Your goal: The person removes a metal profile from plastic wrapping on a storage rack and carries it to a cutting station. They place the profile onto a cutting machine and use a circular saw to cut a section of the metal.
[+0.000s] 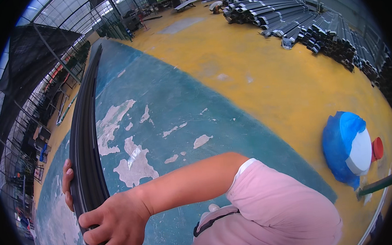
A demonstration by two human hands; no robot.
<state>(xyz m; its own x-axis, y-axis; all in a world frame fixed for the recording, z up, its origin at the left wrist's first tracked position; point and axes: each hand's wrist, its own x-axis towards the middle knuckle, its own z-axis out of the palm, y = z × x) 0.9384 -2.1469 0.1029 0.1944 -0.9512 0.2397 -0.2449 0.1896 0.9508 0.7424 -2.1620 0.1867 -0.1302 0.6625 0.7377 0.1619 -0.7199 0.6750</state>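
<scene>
A bundle of long black metal profiles (84,128) runs from the lower left of the head view away to the far end of the floor. My right arm, in a pink sleeve, reaches across to it. My right hand (117,225) is closed over its near end, fingers curled over the top. Farther along, the fingers of my left hand (68,184) wrap its left side from below; the palm and the rest of that hand are hidden behind the profiles.
The floor is worn green paint (177,105) beside yellow (247,84). Big stacks of dark tubes (279,16) lie at the far right. A blue-covered white round object (346,148) and a red one (377,149) sit at right. Someone crouches (216,6) far off.
</scene>
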